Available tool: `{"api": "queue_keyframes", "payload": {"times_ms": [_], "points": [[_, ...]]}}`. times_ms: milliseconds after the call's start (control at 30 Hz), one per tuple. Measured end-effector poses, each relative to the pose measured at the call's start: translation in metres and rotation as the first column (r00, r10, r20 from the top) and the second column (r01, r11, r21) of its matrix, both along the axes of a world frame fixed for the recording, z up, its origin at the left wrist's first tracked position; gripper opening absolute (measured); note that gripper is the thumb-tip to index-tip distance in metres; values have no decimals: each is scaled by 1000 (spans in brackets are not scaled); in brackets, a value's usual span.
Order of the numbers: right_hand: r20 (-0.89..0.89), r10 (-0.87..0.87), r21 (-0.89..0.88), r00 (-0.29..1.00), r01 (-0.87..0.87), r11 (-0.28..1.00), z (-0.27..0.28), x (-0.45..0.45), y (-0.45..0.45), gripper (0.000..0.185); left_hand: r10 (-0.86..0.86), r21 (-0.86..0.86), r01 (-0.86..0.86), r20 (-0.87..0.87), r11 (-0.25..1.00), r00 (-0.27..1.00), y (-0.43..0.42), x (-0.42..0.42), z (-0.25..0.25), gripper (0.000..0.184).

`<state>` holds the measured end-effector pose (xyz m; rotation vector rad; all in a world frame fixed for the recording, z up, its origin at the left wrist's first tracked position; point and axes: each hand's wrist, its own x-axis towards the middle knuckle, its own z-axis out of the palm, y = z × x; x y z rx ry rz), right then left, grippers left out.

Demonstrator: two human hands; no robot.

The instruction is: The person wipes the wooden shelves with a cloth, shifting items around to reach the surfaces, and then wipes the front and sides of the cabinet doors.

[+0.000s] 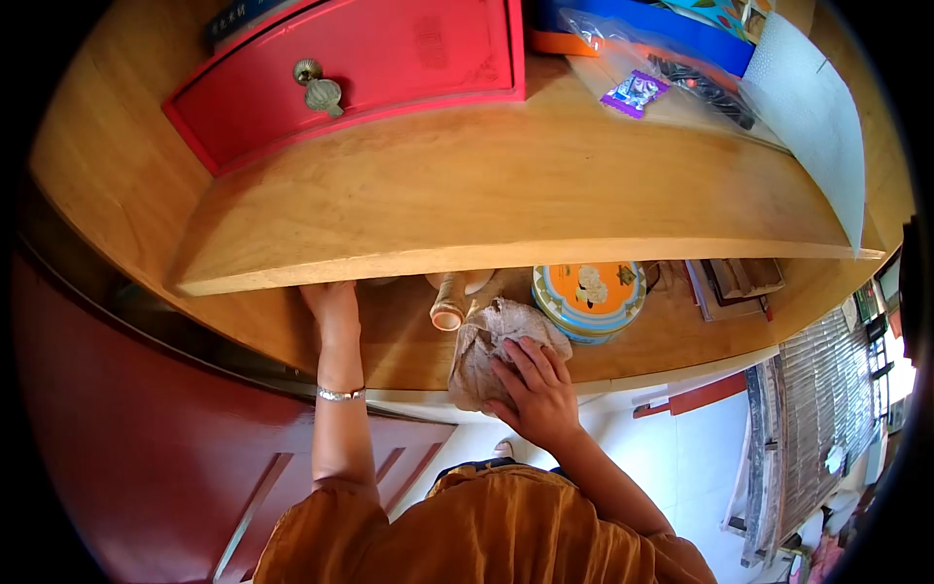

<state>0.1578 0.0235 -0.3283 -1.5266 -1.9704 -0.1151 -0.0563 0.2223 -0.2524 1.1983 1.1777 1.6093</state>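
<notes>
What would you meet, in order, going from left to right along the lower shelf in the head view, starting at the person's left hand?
Left hand, partly hidden → tan tube → crumpled cloth → round tin → book-like stack.

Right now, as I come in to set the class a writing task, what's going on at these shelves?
Someone stands at the lower shelf. Their right hand lies over a crumpled cloth at the front edge, beside a round tin with an orange-patterned lid. Their left hand reaches in under the upper shelf, mostly hidden, so what it touches can't be seen.
</notes>
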Motion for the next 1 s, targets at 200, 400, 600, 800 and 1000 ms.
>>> {"api": "queue_keyframes", "payload": {"times_ms": [200,400,600,800,1000], "points": [[-14,-3,-1,1000,3,1000,-3,1,1,49,1,-11,-1,-10,1000,1000,43,12,-13,25],[4,-8,-10,1000,8,1000,-1,2,1,48,-7,-35,5,-46,999,999,83,21,-23,28],[7,-16,-13,1000,16,1000,-5,2,0,47,-27,-61,23,-55,998,998,93,18,-28,31],[10,-13,-7,1000,13,1000,-5,3,0,45,-39,-81,31,-94,996,995,101,15,-26,34],[9,-10,-6,1000,10,1000,-6,2,0,46,-10,-77,-8,-232,997,973,106,10,-14,37]]}}
